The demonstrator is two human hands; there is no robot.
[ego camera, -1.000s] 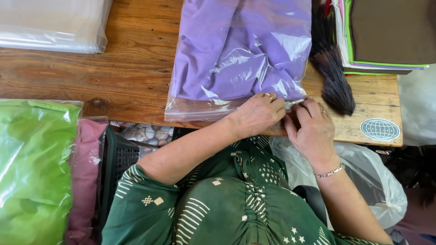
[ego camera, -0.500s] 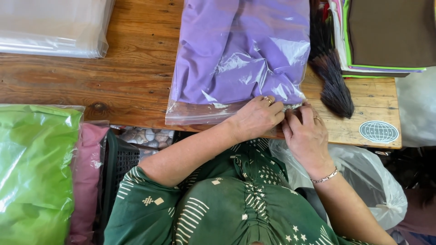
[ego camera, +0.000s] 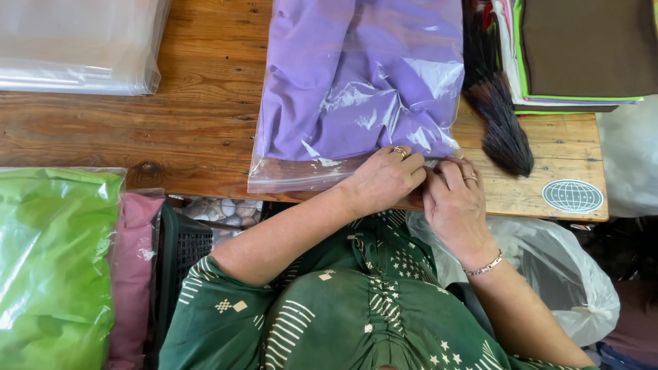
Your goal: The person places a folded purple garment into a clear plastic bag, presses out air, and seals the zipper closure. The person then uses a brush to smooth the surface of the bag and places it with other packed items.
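My left hand (ego camera: 384, 181) and right hand (ego camera: 456, 202) were both pinched shut on the near edge of the clear plastic bag (ego camera: 308, 175), fingertips meeting at its lower right corner, centre of the frame. The bag held folded purple cloth (ego camera: 343, 89) and lay on the wooden table (ego camera: 199, 130). A dark brush (ego camera: 504, 130) sat just right of it. Green packed cloth (ego camera: 48, 267) filled the lower left, a stack of clear bags (ego camera: 75, 48) the upper left.
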